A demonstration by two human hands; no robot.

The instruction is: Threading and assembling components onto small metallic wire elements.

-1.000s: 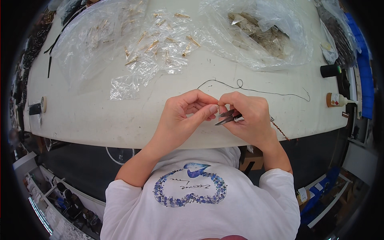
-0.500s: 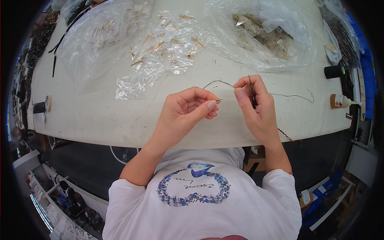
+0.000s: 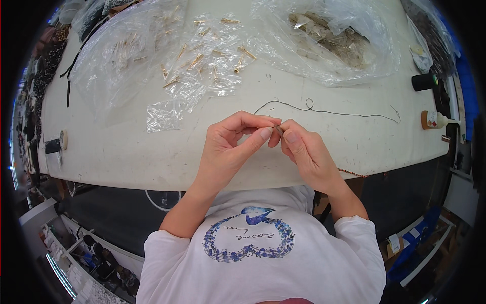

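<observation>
Above the near part of the white table (image 3: 126,152), my two hands meet at the fingertips. My left hand (image 3: 230,142) is closed, pinching a thin end too small to make out between thumb and forefinger. A dark thread (image 3: 334,112) runs out from behind its fingers, makes a small loop and trails across the table to the right. My right hand (image 3: 309,152) is closed around a slim grey metal tool (image 3: 279,130); only its tip shows at the left fingertips, the rest hidden in the palm. A reddish-brown braided cord (image 3: 353,173) shows beside my right wrist.
Beyond my hands lie clear plastic bags (image 3: 215,68) with gold-coloured slender pieces. A large open plastic bag (image 3: 324,45) sits at the far right. Along the right edge stand a black thread spool (image 3: 424,82) and a glue bottle (image 3: 436,120). A tape roll (image 3: 63,140) is at the left edge.
My right hand has moved left and down to meet my left fingertips. Its tool, upright before, is now mostly hidden. The thread now shows a small loop.
</observation>
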